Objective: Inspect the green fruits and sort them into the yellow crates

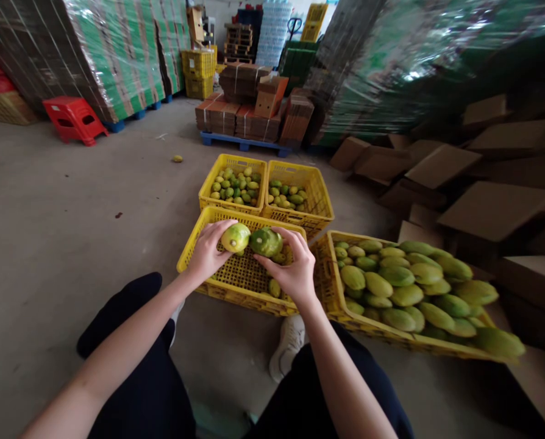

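Observation:
My left hand (212, 247) is closed round a yellow-green papaya (236, 237), its stem end facing me. In my right hand (295, 261) is a darker green papaya (266, 242), gripped between thumb and fingers. The two fruits are side by side, nearly touching, above a yellow plastic crate (199, 235). Inside that crate a few papayas (274, 288) lie toward the right, partly hidden by my right hand; much of its slatted bottom shows. To the right, a larger heap of papayas (406, 295) fills another yellow crate (331, 280) above its rim.
Beyond stand two yellow crates, a left one (203, 194) and a right one (325, 195), both holding papayas. A lone fruit (177, 158) lies on the floor. Cardboard boxes (496, 210) pile up at right. A red stool (74, 119) and a blue pallet (245, 143) of flattened cartons stand farther back.

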A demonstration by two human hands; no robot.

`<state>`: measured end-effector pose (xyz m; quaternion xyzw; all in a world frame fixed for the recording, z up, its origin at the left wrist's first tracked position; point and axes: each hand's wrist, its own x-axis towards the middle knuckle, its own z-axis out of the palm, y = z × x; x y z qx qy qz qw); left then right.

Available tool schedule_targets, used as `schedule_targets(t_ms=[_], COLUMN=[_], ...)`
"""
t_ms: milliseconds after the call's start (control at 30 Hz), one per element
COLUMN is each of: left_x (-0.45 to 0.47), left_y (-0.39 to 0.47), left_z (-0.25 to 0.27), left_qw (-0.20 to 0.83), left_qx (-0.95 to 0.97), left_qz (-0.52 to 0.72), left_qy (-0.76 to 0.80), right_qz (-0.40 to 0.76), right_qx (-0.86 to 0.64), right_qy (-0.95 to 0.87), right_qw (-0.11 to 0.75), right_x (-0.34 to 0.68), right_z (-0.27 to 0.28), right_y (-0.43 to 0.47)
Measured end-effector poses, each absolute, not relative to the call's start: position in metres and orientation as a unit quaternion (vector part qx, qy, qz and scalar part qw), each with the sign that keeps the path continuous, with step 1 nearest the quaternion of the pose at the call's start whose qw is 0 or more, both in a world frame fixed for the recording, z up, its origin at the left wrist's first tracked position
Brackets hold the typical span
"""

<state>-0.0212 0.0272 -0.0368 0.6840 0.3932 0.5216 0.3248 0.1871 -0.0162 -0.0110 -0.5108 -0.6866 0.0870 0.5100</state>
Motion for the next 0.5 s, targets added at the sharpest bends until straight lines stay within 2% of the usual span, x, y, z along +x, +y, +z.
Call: schedule_targets(t_ms=[300,433,500], left_x=[-0.0235,-0.0222,-0.0208], left_y=[0.0279,0.0259,0.0236], left_z=[-0.0410,-0.0385,-0.0360], left_qw=[0.267,0.318,0.363], left_qx=[0.721,0.683,0.653], left_qz=[0.483,0.506,0.512], left_qy=[0.418,0.420,0.424], right_qz=[0.086,0.123,0.186], right_qx=[-0.513,-0.523,-0.529], right_qy=[-0.685,-0.670,-0.642], right_qw=[0.510,0.513,0.523], right_x=[0.1896,0.1918,0.1928], right_z=[-0.0097,-0.0089,-0.0096], right_y=[-0.0173,-0.0167,-0.0152])
